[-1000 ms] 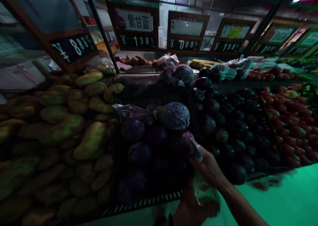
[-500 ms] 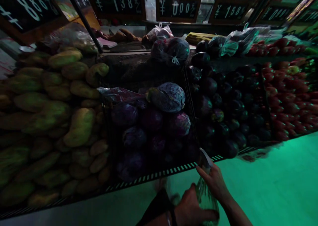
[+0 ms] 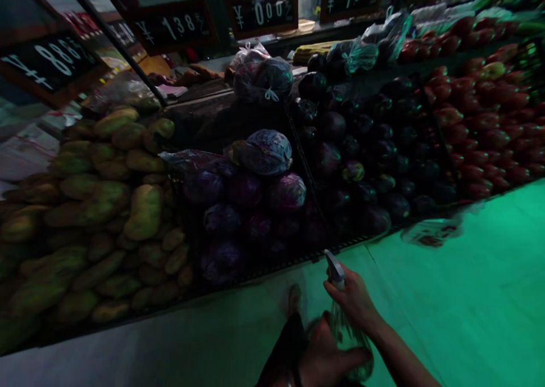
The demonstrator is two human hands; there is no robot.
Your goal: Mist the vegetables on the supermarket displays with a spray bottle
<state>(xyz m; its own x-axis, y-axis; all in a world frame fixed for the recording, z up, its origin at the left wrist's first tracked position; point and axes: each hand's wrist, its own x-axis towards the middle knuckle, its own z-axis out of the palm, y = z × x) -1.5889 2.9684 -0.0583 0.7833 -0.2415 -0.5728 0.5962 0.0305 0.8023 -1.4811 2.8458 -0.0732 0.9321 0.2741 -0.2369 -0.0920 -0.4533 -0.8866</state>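
A clear spray bottle [image 3: 348,335] with a grey trigger head is held between both hands at the lower middle of the view, its nozzle pointing up and left toward the front edge of the produce crates. My right hand [image 3: 354,297] is closed around its neck just below the trigger head. Lower down, my left hand [image 3: 330,350] wraps round the bottle's body. Just beyond the nozzle lies a crate of purple cabbages [image 3: 221,219], with one paler cabbage [image 3: 268,152] on top in cling film.
Potatoes [image 3: 145,211] are heaped on the left. Dark eggplants [image 3: 383,148] and red tomatoes [image 3: 489,131] fill the crates on the right. A bagged bundle [image 3: 264,78] rests on the back ledge, below price signs [image 3: 264,12]. A plastic bag [image 3: 432,232] hangs at the front edge.
The view has shifted, so the eggplants and tomatoes sit farther left. The spray bottle and both hands appear slightly farther left, and the trigger head shows more clearly. Both hands keep their hold.
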